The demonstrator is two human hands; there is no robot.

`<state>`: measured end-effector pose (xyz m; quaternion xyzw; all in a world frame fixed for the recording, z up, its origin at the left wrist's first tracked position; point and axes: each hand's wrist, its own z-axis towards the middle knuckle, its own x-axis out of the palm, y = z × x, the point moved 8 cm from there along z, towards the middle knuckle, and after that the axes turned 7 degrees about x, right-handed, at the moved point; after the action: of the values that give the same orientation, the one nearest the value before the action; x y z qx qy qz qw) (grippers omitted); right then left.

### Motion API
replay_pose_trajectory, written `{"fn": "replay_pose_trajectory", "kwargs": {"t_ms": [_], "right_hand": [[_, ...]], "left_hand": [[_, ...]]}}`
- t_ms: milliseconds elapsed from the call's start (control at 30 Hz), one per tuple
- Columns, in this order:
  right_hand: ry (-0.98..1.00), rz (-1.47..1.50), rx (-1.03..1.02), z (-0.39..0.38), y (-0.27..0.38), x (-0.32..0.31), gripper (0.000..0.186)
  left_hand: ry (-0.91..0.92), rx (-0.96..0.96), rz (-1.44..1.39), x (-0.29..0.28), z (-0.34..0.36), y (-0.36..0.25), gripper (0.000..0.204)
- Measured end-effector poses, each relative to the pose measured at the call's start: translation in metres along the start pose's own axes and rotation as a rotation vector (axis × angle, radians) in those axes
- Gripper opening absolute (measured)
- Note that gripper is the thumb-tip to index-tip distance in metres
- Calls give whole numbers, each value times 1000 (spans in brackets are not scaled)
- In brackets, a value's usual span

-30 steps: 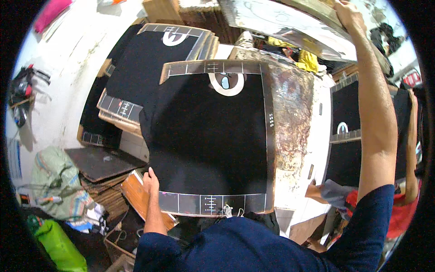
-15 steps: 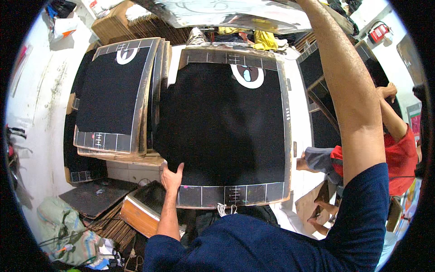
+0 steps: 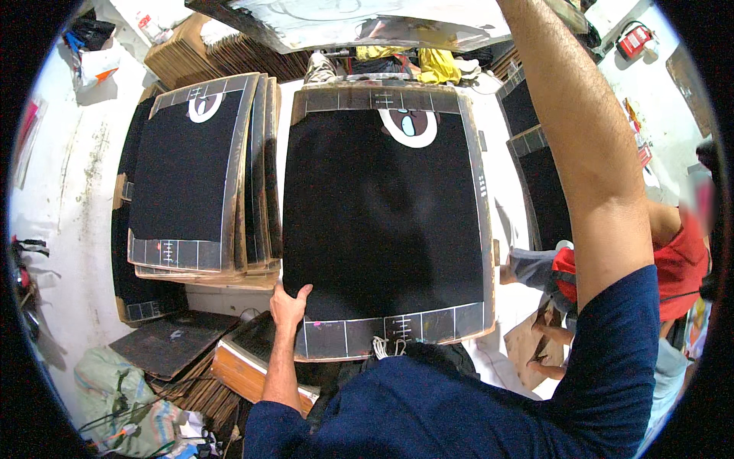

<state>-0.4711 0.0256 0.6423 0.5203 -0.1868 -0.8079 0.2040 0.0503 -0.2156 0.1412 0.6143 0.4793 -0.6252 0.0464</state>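
Observation:
A large board [image 3: 352, 348] lies before me, covered by black cloth [image 3: 375, 229] with part of a cartoon eye print [image 3: 409, 126] at its far edge. White ruled marks run along the bare strips at the board's near and far ends. My left hand [image 3: 289, 307] grips the board's near left edge, thumb on top and the other fingers mostly hidden. My right arm reaches up past the top of the view, so its hand is out of sight. Above the board's far end hangs a framed screen [image 3: 367, 27] with a pale, smeared surface.
Left of the board stands a stack of similar cloth-covered boards [image 3: 191, 168]. Brown boards [image 3: 237, 57] are stacked behind, beside yellow cloth [image 3: 438, 66]. A co-worker in a red top [image 3: 680, 264] is at right. Dark panels [image 3: 180, 340] and a sack [image 3: 115, 390] lie lower left.
The black cloth's left side bulged outward over the board's edge and now runs straight. My left hand stays at the near left edge. The co-worker's hand has gone out of sight.

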Motion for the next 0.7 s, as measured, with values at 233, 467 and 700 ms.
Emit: {"fn": "replay_pose_trajectory", "kwargs": {"t_ms": [233,467,700], "right_hand": [[-31,-20,20,15,1,4,67],[-56,9,-43,18,9,3,64],[-96,-27,-129,1,0,5,59]], "left_hand": [[16,-14,25,-3,9,-5,75],[39,-107,115,12,11,9,83],[-74,96,275,21,22,-1,91]]}}
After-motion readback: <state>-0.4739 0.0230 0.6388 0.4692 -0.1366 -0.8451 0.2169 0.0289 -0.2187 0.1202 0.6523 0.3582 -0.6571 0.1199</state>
